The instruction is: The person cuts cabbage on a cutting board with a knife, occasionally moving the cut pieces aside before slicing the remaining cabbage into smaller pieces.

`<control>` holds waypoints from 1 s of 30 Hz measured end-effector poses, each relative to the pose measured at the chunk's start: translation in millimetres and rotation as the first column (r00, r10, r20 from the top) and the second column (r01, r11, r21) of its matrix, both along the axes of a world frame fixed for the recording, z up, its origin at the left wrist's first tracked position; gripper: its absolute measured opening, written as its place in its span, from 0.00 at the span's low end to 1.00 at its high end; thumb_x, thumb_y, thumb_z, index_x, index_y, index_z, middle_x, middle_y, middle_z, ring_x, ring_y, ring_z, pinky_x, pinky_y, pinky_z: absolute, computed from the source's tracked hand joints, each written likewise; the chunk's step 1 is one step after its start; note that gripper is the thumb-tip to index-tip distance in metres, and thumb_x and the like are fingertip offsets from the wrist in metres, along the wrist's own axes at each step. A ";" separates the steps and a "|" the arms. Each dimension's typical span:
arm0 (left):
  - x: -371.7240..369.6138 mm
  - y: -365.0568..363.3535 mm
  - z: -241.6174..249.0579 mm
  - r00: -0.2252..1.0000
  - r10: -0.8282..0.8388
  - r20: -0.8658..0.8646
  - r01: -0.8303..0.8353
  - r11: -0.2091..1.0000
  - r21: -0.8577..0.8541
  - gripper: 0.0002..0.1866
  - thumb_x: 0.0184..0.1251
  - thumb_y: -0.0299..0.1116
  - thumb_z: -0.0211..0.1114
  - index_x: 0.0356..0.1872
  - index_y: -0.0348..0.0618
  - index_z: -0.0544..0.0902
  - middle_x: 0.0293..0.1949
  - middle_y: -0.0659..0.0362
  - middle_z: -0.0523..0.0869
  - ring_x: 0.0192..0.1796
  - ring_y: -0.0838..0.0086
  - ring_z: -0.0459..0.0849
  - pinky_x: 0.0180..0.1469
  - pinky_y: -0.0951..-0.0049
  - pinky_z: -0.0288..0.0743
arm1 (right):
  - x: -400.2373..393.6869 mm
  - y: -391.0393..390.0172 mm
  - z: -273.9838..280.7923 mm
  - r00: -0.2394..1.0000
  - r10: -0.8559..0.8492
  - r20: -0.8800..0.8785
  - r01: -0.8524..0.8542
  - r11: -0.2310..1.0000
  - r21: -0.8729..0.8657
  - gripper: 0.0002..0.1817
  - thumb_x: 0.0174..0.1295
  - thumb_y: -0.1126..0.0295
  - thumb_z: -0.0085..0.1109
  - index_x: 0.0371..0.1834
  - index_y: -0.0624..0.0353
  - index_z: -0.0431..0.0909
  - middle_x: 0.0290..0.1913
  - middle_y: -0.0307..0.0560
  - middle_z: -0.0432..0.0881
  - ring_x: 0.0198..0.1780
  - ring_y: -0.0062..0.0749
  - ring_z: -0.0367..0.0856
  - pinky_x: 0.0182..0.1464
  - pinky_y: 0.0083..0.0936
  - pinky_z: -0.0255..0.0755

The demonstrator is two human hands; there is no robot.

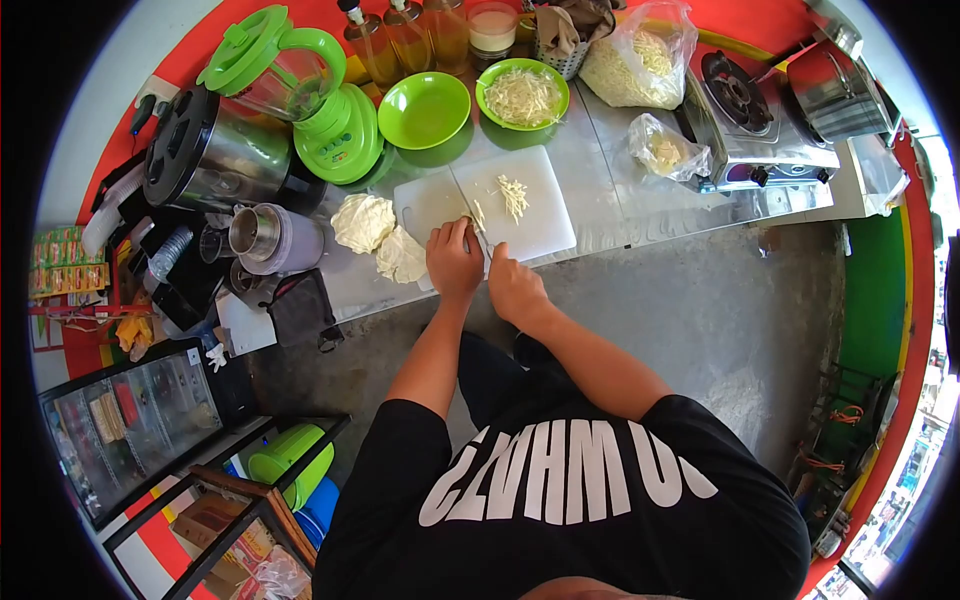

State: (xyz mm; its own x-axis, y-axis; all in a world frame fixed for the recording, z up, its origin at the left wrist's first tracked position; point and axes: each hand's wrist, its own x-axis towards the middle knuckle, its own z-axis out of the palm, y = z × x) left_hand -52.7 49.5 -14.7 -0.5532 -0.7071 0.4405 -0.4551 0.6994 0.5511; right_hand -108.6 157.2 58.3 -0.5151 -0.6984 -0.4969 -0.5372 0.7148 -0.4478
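On the steel counter lies a white cutting board (545,220). My right hand (515,290) is closed round the handle of a knife (487,250), whose blade points away from me over the board. Just left of the blade, my left hand (455,258) presses with bent fingers on a small pale piece of food. Thin pale strips (513,197) lie in a small pile on the board, with a few more beside the blade. Two pale, leafy cabbage-like pieces (363,222) rest left of the board.
Behind the board stand an empty green bowl (424,110) and a green bowl of shreds (522,95). A green blender (338,130) and steel pot are at left. Bags of food (640,68) and a gas stove (765,130) are at right.
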 end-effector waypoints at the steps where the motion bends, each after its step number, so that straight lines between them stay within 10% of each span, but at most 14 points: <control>1: 0.0 -0.2 -0.8 1.000 -0.005 -0.012 0.005 1.000 0.010 0.08 0.67 0.28 0.64 0.44 0.42 0.87 0.39 0.57 0.88 0.41 0.55 0.83 0.45 0.57 0.77 | 3.5 2.8 -6.1 1.000 -0.024 -0.016 0.023 1.000 -0.020 0.15 0.68 0.78 0.52 0.54 0.71 0.63 0.43 0.73 0.86 0.47 0.67 0.87 0.50 0.52 0.82; 30: 0.5 2.9 0.0 0.998 0.014 0.054 -0.013 1.000 -0.004 0.09 0.66 0.25 0.61 0.46 0.45 0.83 0.43 0.55 0.82 0.46 0.54 0.80 0.49 0.55 0.76 | -31.0 -20.3 35.0 0.994 0.106 -0.017 -0.103 0.986 0.132 0.25 0.58 0.73 0.69 0.54 0.70 0.67 0.49 0.66 0.87 0.54 0.56 0.89 0.56 0.41 0.83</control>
